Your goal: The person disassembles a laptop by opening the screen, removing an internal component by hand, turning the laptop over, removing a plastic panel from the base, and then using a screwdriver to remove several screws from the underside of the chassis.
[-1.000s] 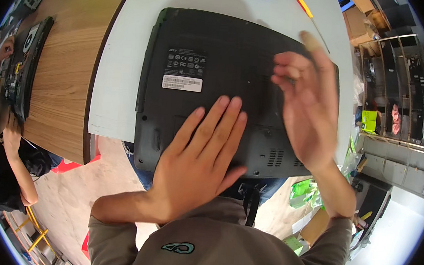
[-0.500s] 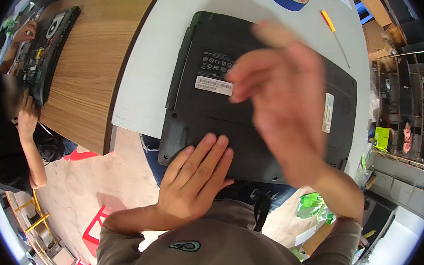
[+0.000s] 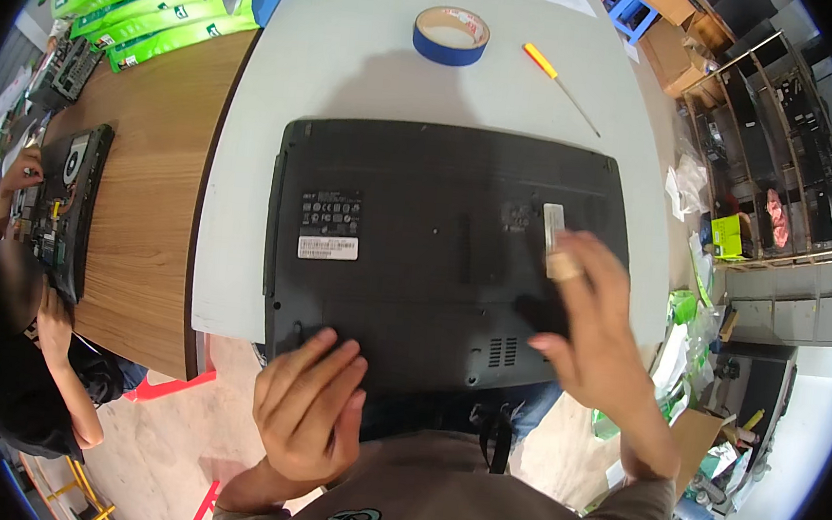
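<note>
A dark laptop lies closed and upside down on the light table, its near edge at my lap. A label with a white strip is on its left part, and a narrow pale sticker on its right. Near the front left corner, my left hand rests its outstretched fingertips on the casing, thumb turned inward. My right hand is over the right part, fingers bent toward the pale sticker and thumb apart, holding nothing visible. A yellowish band shows around one of its fingers. Whether these fingertips touch the casing is hard to tell.
Beyond the laptop lie a blue tape roll and a yellow-orange-handled screwdriver. On the wooden table at left, another person works on an opened laptop. Green packages are stacked behind. Shelving stands at right.
My right hand has come down from above the laptop's middle to its right side. The left hand stays at the front left corner. The view has shifted, showing more of the table's far part.
</note>
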Demonstrator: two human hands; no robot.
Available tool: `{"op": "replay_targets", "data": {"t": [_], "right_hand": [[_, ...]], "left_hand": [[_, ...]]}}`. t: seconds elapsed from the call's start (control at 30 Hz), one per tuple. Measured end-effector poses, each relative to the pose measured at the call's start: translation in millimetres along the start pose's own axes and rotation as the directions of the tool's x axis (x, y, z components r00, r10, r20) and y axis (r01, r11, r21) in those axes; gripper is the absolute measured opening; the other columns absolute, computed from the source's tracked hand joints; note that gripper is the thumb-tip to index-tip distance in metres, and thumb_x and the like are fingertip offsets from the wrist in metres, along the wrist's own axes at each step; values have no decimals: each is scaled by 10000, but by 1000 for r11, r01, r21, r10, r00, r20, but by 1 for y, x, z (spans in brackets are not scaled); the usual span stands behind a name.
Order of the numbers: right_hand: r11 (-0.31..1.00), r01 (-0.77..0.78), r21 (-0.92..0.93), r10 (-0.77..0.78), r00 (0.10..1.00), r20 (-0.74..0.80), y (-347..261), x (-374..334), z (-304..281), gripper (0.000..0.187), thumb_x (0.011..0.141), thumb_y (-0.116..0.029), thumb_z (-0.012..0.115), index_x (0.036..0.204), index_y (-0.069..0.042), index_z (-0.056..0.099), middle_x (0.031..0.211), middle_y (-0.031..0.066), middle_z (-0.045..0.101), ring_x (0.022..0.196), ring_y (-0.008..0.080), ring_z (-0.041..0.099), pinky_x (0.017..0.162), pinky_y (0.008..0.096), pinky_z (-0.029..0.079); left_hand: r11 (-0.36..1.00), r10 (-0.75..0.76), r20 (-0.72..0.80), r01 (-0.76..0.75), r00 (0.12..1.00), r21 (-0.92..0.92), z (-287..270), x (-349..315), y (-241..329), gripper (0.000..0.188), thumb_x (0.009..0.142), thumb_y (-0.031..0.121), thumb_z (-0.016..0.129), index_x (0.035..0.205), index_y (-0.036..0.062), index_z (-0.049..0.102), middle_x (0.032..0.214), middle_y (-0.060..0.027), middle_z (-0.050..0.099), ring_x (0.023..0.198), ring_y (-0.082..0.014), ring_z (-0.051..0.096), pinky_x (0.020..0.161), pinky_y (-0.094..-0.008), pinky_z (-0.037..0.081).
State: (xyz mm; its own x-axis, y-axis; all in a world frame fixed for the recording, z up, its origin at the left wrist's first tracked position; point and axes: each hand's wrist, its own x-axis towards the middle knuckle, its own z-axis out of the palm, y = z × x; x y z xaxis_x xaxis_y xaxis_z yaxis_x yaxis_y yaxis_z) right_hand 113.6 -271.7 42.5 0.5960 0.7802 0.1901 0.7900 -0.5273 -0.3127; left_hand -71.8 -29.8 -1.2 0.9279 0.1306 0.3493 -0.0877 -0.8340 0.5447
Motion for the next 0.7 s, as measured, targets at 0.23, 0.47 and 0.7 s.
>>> {"op": "replay_targets", "data": {"t": [0.23,0.47,0.7], "right_hand": [[982,37,-186,-5,986,167,22,-25,9,751,865,-632,562,1458,-172,524,1609,224,301,1486,486,228,1192,604,215],[991,16,-130,-7,997,72,16,-23,-2,774,826,-627,633,1449,-179,528,1609,225,292,1482,485,236,1194,610,203],[992,74,-102,-60,988,141,21,-19,4,774,836,-614,647,1472,-197,501,1606,198,311,1469,459,279,1199,581,221]], "left_hand": [[989,-11,76,0,997,146,-8,65,25,648,912,279,650,1461,-26,490,1563,-218,403,1474,-439,314,1140,-574,297],[957,-67,331,-34,941,289,17,72,15,744,922,342,602,1537,-5,367,1628,-241,260,1516,-451,195,1196,-609,147],[943,-22,310,-82,951,321,18,76,23,734,929,336,603,1539,4,365,1622,-256,253,1513,-455,198,1199,-605,150]]}}
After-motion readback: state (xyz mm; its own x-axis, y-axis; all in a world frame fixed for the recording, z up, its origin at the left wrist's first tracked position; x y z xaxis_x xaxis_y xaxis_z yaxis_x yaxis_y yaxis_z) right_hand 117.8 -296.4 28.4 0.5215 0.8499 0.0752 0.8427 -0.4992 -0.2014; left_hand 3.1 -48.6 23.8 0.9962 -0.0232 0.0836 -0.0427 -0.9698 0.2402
